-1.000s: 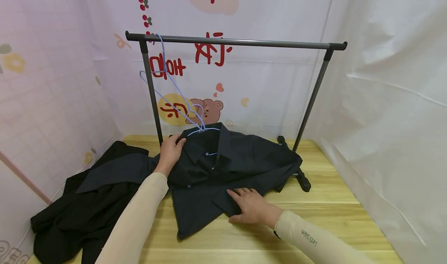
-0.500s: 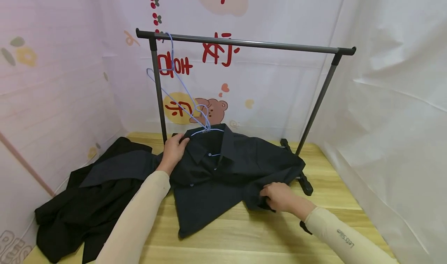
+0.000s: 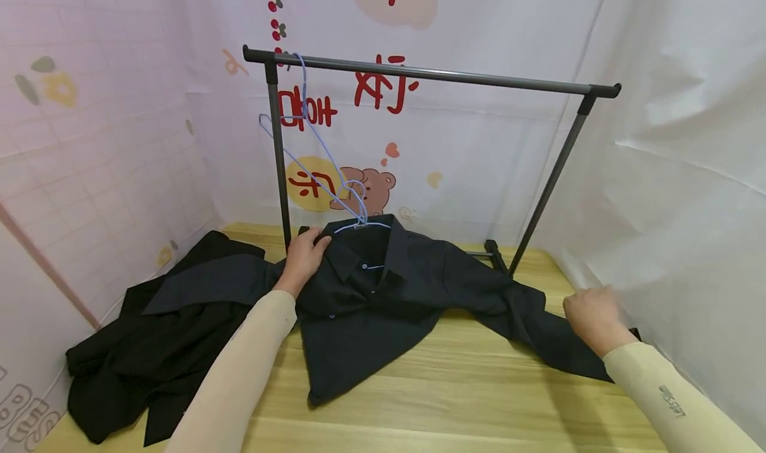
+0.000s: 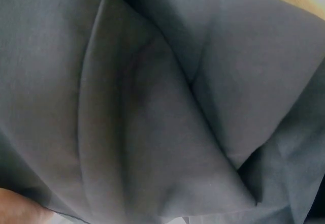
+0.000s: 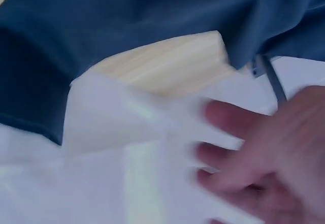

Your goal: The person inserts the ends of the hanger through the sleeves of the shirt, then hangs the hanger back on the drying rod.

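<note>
A dark button-up shirt [image 3: 371, 333] lies on the table, its collar toward the rack, with a blue wire hanger [image 3: 383, 225] showing inside the neck. My left hand [image 3: 303, 257] grips the shirt beside the collar; only a bit of that hand [image 4: 20, 209] shows in the left wrist view, beside dark folds. To the right, the shirt's sleeve [image 3: 526, 320] stretches out over the tabletop. My right hand [image 3: 592, 316] is blurred above the sleeve's end. In the right wrist view its fingers [image 5: 228, 120] are loosely bent and apart from the cloth, holding nothing.
A dark metal clothes rack [image 3: 443, 74] stands behind the shirt. Another blue wire hanger [image 3: 323, 144] hangs from its left end. Piled dark clothes [image 3: 137, 366] lie at the left of the wooden table [image 3: 455, 400]. White sheeting [image 3: 682, 193] borders the right side.
My right hand has taken the sleeve from its fold over the shirt front, swung it out to the right and let go. The left hand stays by the collar.
</note>
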Motion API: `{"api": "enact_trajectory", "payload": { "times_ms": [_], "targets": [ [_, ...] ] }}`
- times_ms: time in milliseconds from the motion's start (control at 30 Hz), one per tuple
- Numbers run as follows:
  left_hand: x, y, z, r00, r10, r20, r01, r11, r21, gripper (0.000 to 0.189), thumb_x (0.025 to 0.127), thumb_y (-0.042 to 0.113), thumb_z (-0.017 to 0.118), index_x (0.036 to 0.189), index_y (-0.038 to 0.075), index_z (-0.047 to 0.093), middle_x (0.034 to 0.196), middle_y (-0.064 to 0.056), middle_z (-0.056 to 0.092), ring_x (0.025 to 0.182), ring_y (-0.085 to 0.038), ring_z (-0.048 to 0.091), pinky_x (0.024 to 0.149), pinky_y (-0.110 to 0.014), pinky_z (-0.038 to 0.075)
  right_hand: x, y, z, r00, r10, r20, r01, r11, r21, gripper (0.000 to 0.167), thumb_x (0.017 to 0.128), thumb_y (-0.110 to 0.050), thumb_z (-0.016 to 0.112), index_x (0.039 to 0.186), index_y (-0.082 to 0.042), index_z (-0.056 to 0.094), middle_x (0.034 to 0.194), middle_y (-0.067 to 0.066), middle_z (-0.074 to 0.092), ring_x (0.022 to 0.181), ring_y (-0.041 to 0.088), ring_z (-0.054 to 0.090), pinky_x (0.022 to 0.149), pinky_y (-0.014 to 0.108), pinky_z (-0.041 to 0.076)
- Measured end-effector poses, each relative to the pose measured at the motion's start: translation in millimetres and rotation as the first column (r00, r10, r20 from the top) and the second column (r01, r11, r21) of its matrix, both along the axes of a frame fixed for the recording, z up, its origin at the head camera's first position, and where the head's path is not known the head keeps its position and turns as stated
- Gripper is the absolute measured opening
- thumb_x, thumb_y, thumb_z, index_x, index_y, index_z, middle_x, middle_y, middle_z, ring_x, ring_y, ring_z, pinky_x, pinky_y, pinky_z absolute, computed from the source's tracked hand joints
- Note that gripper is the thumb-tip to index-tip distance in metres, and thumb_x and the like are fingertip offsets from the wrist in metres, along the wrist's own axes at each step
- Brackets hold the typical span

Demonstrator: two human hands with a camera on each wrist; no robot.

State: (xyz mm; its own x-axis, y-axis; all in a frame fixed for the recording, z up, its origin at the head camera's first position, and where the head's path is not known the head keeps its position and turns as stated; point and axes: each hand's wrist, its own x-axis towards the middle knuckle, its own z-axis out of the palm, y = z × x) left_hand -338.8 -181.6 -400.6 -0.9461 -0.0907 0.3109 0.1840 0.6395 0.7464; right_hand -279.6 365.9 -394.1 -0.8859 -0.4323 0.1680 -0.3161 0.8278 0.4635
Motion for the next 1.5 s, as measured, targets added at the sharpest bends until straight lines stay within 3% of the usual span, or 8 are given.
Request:
{"api": "enact_trajectory", "payload": {
  "times_ms": [133,233,433,567,833,1033,1300,1500],
  "targets": [
    [1.3,1.9,3.0,0.999,-0.037,0.016,0.037,0.999,-0.014,0.031,0.106,0.024,0.05,0.126,0.003,0.06,0.125,-0.02,0.06,0.115,-0.038,0.055,0.097,-0.052,0.042,-26.4,-26.7,-9.0,0.997,0.07,-0.008,-0.071,0.992,-0.106,0.005,0.083,-0.001,0.071,0.086,-0.002,0.068,0.088,0.018,0.063,0.085,0.039,0.061,0.081,0.058,0.045],
    [3.5,4.2,4.3,0.996,-0.077,0.035,0.078,0.997,-0.017,0.028,0.107,0.025,0.048,0.117,0.002,0.06,0.118,-0.021,0.06,0.108,-0.038,0.055,0.09,-0.051,0.042,-41.6,-58.9,-16.1,0.994,0.111,-0.009,-0.11,0.966,-0.235,0.024,0.09,-0.004,0.065,0.113,0.0,0.069,0.116,0.024,0.063,0.109,0.044,0.058,0.095,0.06,0.041],
    [5.9,18.1,4.3,0.98,-0.178,0.093,0.18,0.984,-0.009,0.024,0.107,0.026,0.049,0.11,0.006,0.061,0.106,-0.015,0.059,0.097,-0.031,0.055,0.082,-0.045,0.041,-59.6,-119.5,-22.1,0.96,0.258,-0.106,-0.278,0.848,-0.452,0.042,0.098,-0.014,0.061,0.137,0.0,0.055,0.137,0.023,0.054,0.127,0.04,0.05,0.106,0.06,0.034],
    [4.5,32.1,1.7,0.948,-0.287,0.134,0.289,0.957,0.008,0.025,0.107,0.028,0.048,0.1,0.006,0.059,0.09,-0.012,0.055,0.082,-0.027,0.053,0.074,-0.039,0.039,-62.9,-145.9,-20.6,0.962,0.27,-0.032,-0.239,0.784,-0.573,0.051,0.103,-0.025,0.055,0.148,-0.003,0.045,0.142,0.02,0.051,0.131,0.038,0.047,0.112,0.057,0.028],
    [5.9,47.9,2.6,0.921,-0.349,0.171,0.336,0.936,0.101,0.025,0.106,0.026,0.05,0.09,0.007,0.053,0.079,-0.01,0.047,0.07,-0.025,0.047,0.069,-0.037,0.037,-59.8,-178.4,-22.0,0.939,0.342,0.044,-0.169,0.567,-0.806,0.036,0.102,-0.034,0.056,0.123,-0.006,0.067,0.113,0.011,0.069,0.1,0.03,0.066,0.087,0.049,0.052],
    [6.6,58.1,-0.7,0.926,-0.321,0.198,0.333,0.943,-0.026,0.039,0.106,0.034,0.049,0.136,0.01,0.058,0.129,-0.013,0.06,0.117,-0.031,0.057,0.098,-0.047,0.044,-55.1,-199.0,-22.3,0.957,0.291,0.003,-0.127,0.424,-0.897,0.022,0.1,-0.034,0.06,0.092,-0.014,0.061,0.069,-0.002,0.05,0.058,0.017,0.045,0.059,0.035,0.037],
    [7.9,62.6,-4.3,0.97,-0.233,0.064,0.241,0.953,-0.185,0.044,0.102,0.038,0.056,0.139,0.014,0.055,0.135,-0.011,0.058,0.123,-0.031,0.054,0.104,-0.05,0.039,-54.7,-205.1,-25.0,0.973,0.231,0.009,-0.072,0.339,-0.938,0.026,0.1,-0.036,0.06,0.087,-0.013,0.063,0.07,-0.001,0.052,0.061,0.018,0.046,0.061,0.035,0.036],
    [9.5,66.9,-4.9,0.972,-0.236,-0.02,0.224,0.943,-0.247,0.059,0.099,0.036,0.062,0.151,0.015,0.043,0.146,-0.012,0.049,0.134,-0.033,0.045,0.113,-0.053,0.027,-52.9,-204.7,-23.5,0.968,0.246,0.045,-0.035,0.311,-0.95,0.026,0.1,-0.035,0.06,0.089,-0.011,0.064,0.074,0.001,0.055,0.064,0.02,0.047,0.063,0.035,0.037]
  ]
}}
